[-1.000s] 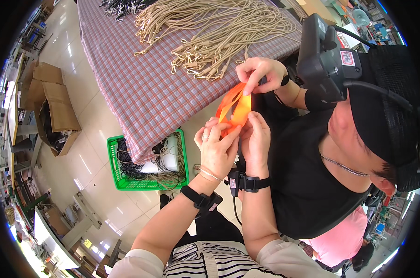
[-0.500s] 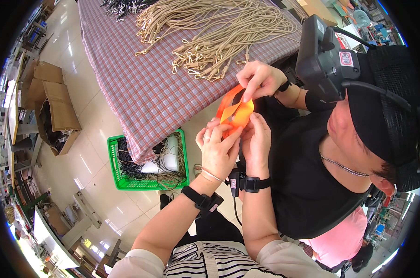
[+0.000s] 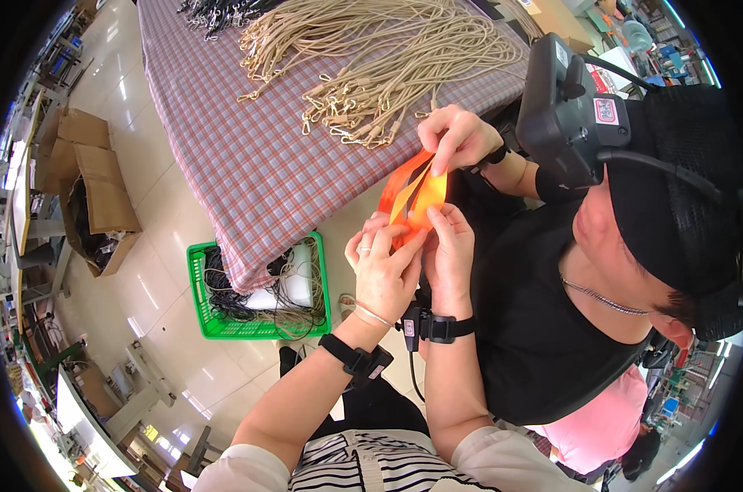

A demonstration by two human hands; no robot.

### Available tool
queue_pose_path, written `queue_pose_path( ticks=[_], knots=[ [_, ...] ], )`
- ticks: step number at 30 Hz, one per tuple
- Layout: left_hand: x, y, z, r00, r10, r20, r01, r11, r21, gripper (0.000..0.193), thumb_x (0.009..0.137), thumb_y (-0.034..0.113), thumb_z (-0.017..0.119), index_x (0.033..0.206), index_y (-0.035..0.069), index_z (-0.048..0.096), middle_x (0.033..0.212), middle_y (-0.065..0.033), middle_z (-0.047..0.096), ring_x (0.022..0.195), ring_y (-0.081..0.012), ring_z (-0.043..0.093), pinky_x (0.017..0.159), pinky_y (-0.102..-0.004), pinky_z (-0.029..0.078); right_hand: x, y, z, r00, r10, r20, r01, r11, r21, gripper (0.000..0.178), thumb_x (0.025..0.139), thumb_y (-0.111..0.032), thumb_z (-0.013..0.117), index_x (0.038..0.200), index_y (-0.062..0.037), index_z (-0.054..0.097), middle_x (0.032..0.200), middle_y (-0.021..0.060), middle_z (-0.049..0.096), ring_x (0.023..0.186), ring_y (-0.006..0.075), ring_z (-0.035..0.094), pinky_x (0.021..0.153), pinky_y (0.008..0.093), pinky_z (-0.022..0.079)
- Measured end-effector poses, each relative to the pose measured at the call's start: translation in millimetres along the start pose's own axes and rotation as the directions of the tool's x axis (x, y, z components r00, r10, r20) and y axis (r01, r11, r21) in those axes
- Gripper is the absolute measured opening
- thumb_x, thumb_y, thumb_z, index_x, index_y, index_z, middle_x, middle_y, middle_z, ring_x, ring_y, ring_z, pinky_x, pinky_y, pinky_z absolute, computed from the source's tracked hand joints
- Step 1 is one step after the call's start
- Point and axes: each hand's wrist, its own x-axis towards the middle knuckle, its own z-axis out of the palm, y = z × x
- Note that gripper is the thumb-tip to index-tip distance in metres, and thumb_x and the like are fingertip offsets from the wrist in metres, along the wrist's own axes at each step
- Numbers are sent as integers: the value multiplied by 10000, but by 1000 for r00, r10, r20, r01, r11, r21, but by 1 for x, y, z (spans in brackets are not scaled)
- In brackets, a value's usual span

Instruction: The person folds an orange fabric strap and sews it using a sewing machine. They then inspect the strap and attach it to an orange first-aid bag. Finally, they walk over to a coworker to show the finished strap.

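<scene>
A bright orange ribbon or strap (image 3: 427,195), folded into loops, is stretched upright between my hands and a co-worker's hand. My left hand (image 3: 385,266), with a ring and a bracelet, pinches its lower end. Close beside it, my right hand (image 3: 451,246) grips the lower right side of the same orange strap. The co-worker's hand (image 3: 460,139) holds the top end between thumb and fingers. Where my fingertips meet, the strap's lower end is partly hidden. Black bands with small devices are strapped round both my wrists.
A checked cloth covers the table (image 3: 215,148), bearing tan cords (image 3: 371,82) with metal clips and black cords (image 3: 219,15). A green basket (image 3: 260,330) of cords stands beneath its corner. Open cardboard boxes (image 3: 105,184) sit at left. A co-worker in black (image 3: 535,328) stands close at right.
The strap's loops have been drawn narrower and straighter between the hands. My hands have shifted very slightly left; the co-worker's fingers still hold the top.
</scene>
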Motion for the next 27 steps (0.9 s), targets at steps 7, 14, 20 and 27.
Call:
queue_pose_path(
  ticks=[7,14,20,27],
  knots=[
    [-2,-3,2,1000,8,-6,-8,1000,-4,243,759,133,679,997,174,710,1020,-28,563,1019,-237,522,936,-437,307,-2,-1,0,999,35,-18,-35,999,19,127,923,-63,494,954,33,571,911,91,633,811,146,616,782,274,508],
    [-2,-1,-2,1000,8,7,-8,1000,-20,266,766,135,672,1025,182,707,1028,-30,567,1036,-241,519,936,-436,305,-1,-1,-2,1000,26,-4,-25,998,57,155,934,-116,470,939,20,544,918,117,637,836,177,614,816,309,492],
    [-5,1,-4,1000,15,5,-14,1000,-21,281,764,122,671,1039,172,703,1052,-41,566,1070,-249,510,928,-431,305,-4,-4,2,999,49,2,-49,996,78,148,934,-111,482,919,11,564,903,87,636,814,141,618,789,278,496],
    [-10,3,-7,1000,2,17,-1,1000,-23,285,760,109,668,1039,160,695,1075,-45,569,1087,-247,508,931,-431,304,-6,-4,0,999,46,26,-48,997,61,141,926,-96,473,932,16,558,918,100,639,825,148,621,800,281,497]
  ],
)
